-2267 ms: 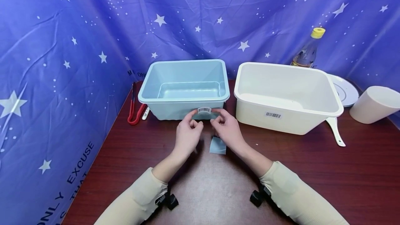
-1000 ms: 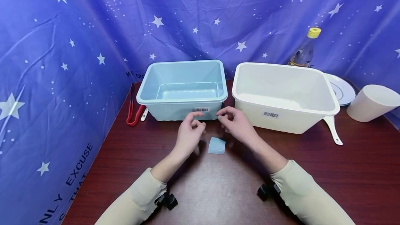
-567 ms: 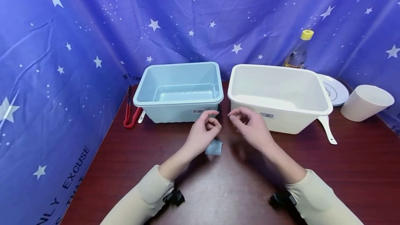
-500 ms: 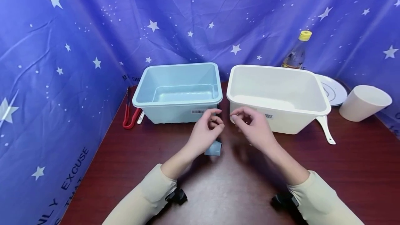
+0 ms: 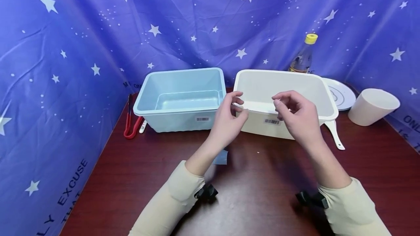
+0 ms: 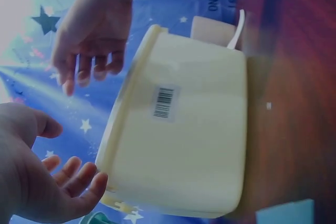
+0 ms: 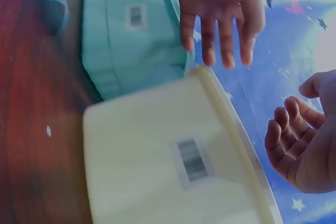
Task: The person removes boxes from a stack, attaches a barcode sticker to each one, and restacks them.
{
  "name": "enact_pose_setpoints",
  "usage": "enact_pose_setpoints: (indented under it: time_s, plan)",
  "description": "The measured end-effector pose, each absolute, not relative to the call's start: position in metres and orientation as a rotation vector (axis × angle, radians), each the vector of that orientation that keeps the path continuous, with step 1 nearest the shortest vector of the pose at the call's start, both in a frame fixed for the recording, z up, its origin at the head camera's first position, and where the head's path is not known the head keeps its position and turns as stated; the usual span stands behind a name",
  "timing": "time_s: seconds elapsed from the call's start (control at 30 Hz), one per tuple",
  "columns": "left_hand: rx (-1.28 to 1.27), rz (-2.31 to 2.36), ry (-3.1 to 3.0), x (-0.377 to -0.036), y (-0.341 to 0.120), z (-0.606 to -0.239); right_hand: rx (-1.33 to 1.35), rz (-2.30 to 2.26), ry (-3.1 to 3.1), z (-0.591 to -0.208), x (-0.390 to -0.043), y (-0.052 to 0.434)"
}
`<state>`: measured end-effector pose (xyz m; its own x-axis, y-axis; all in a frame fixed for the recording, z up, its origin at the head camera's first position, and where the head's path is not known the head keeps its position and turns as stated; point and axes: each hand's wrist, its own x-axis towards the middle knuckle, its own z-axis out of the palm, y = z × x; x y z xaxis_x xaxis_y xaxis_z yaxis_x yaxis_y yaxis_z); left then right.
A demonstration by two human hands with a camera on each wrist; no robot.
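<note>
Fingers loosely bent and holding nothing, my left hand hovers at the left end of the white bin. Whether its fingertips touch the rim I cannot tell. My right hand is also loosely curled and holds nothing; it hangs over the front side of the same bin. Between the hands, a barcode label sits on the bin's front wall. To the left stands a light blue bin with a similar barcode label. A small blue piece lies on the table, partly behind my left forearm.
Red-handled tongs and a white handle lie left of the blue bin. Around the white bin are a yellow-capped bottle, a plate, a tilted white cup and a white utensil handle. A starry curtain closes off the back.
My hands left the blue bin's barcode label, where their fingertips had been, and moved right to the white bin. They also spread farther apart and rose. The view shifted right.
</note>
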<state>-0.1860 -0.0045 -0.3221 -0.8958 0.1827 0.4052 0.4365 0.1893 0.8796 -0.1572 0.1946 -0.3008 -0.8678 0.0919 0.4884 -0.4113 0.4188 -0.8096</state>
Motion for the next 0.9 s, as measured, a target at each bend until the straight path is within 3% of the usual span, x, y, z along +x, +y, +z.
enact_pose_setpoints:
  time_s: [0.4, 0.63, 0.77, 0.9]
  plan:
    - [-0.551, -1.534, -2.324, -0.199, -0.005, -0.320, -0.002, 1.058, -2.250, -0.285, -0.164, 0.251]
    - [-0.564, -1.476, -2.427, -0.197, -0.005, -0.321, -0.174, 1.104, -2.522, -0.288, -0.173, 0.300]
    - [-0.573, -1.477, -2.477, -0.196, -0.004, -0.322, -0.110, 1.295, -2.683, -0.296, -0.179, 0.329]
    - [-0.583, -1.482, -2.481, -0.196, -0.002, -0.324, 0.119, 1.466, -2.842, -0.306, -0.181, 0.348]
